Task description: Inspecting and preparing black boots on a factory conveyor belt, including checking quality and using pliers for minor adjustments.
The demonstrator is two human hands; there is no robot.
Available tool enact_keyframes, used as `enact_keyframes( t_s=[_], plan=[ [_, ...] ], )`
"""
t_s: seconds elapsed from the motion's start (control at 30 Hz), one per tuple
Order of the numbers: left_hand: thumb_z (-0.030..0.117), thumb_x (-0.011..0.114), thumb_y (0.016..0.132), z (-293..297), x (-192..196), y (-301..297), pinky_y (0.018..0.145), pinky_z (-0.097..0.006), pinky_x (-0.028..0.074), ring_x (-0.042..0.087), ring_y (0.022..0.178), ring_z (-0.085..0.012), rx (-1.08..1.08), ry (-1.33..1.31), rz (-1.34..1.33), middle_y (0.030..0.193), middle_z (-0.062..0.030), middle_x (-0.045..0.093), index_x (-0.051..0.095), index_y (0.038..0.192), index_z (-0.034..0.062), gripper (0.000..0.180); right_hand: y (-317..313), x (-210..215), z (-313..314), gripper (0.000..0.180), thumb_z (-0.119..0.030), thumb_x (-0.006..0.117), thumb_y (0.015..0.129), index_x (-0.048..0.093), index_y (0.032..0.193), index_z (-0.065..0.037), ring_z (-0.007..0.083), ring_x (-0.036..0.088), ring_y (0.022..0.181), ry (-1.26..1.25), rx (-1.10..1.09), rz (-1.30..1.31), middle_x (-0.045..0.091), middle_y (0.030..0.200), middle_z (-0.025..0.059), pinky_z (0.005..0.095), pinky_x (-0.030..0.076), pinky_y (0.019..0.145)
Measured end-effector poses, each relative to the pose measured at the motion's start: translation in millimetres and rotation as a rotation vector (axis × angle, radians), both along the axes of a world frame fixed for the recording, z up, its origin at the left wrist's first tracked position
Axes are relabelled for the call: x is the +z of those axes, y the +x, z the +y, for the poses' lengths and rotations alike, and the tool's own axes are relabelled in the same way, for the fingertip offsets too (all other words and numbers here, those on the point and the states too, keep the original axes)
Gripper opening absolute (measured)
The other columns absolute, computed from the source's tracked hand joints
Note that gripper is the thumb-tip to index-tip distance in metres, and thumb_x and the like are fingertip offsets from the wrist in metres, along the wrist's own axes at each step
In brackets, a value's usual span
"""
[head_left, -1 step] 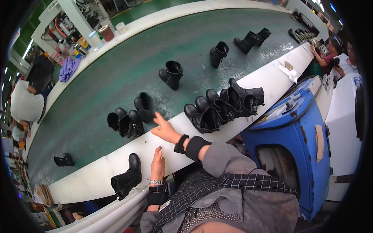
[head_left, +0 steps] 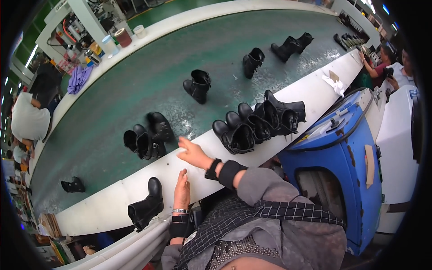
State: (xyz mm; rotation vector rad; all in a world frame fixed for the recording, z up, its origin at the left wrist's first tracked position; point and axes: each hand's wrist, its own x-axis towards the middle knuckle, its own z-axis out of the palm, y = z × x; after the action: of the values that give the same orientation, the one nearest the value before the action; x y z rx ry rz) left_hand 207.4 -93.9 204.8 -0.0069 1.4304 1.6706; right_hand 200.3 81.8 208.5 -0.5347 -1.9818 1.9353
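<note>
My right hand [head_left: 194,154] reaches over the white ledge toward the green belt, fingers stretched out and holding nothing. Just beyond its fingertips, apart from them, a blurred black boot [head_left: 160,127] leans against a cluster of black boots [head_left: 143,146] on the belt. My left hand [head_left: 182,192] hovers above the ledge with its fingers pointing up and nothing visible in it. To its left, a single black boot [head_left: 146,204] lies on the ledge, its toe pointing away from me. Right of my right hand, several black boots [head_left: 238,138] stand packed in a row along the ledge.
The green belt [head_left: 225,40] carries more boots, including one upright boot [head_left: 198,86] and a small one [head_left: 73,185] far left. A blue machine [head_left: 315,157] stands against the ledge at right. People work at the far left and far right.
The blurred boot has moved left and tipped toward the cluster, away from my right hand. My right hand has drawn back slightly to the right. My left hand stays in place.
</note>
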Motion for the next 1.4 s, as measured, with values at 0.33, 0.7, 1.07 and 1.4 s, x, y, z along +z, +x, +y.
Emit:
enact_keyframes(
  t_s=[0.33, 0.7, 1.07, 1.4],
  plan=[
    [0.025, 0.051, 0.092, 5.9, -6.0, 1.0, 0.114, -0.037, 0.008, 0.005, 0.144, -0.0262, -0.085, -0.051, 0.144, 0.155, -0.0171, 0.008, 0.045, 0.135, 0.0027, 0.049, 195.3, -34.4, 25.8, 0.039, -0.015, 0.071, 0.077, 0.05, 0.108, -0.001, 0.022, 0.061, 0.073, 0.258, -0.527, -0.188, 0.059, 0.103, 0.0126, 0.0304, 0.051, 0.066],
    [0.027, 0.056, 0.091, 38.1, 16.4, 11.3, 0.107, -0.036, 0.025, 0.036, 0.129, -0.0202, -0.109, -0.016, 0.008, 0.136, -0.0117, 0.043, 0.043, 0.134, 0.0031, 0.051, 132.6, 15.1, 50.8, 0.037, -0.038, 0.063, 0.084, 0.067, 0.08, -0.001, 0.0318, 0.066, 0.07, 0.406, -0.608, -0.141, 0.067, 0.072, 0.0156, 0.0374, 0.049, 0.065],
    [0.017, 0.07, 0.082, 42.1, 52.6, 11.2, 0.094, -0.031, 0.041, 0.052, 0.109, -0.0159, 0.165, 0.405, 0.034, 0.119, -0.0042, 0.053, 0.043, 0.129, 0.0073, 0.055, 153.3, 10.2, -23.3, 0.063, -0.013, 0.067, 0.08, 0.037, 0.135, -0.003, 0.0258, 0.063, 0.089, 0.199, 0.021, -0.033, 0.059, 0.109, 0.0155, 0.0351, 0.05, 0.079],
    [0.02, 0.072, 0.078, 36.7, 70.1, 23.1, 0.094, -0.032, 0.042, 0.053, 0.106, -0.0164, 0.01, 0.346, 0.204, 0.116, -0.0046, 0.055, 0.044, 0.13, 0.0071, 0.06, 165.5, 9.7, -42.2, 0.087, -0.021, 0.079, 0.072, 0.025, 0.139, -0.011, 0.0239, 0.066, 0.08, 0.513, -0.081, -0.096, 0.062, 0.1, 0.0144, 0.0342, 0.053, 0.07]
  ],
)
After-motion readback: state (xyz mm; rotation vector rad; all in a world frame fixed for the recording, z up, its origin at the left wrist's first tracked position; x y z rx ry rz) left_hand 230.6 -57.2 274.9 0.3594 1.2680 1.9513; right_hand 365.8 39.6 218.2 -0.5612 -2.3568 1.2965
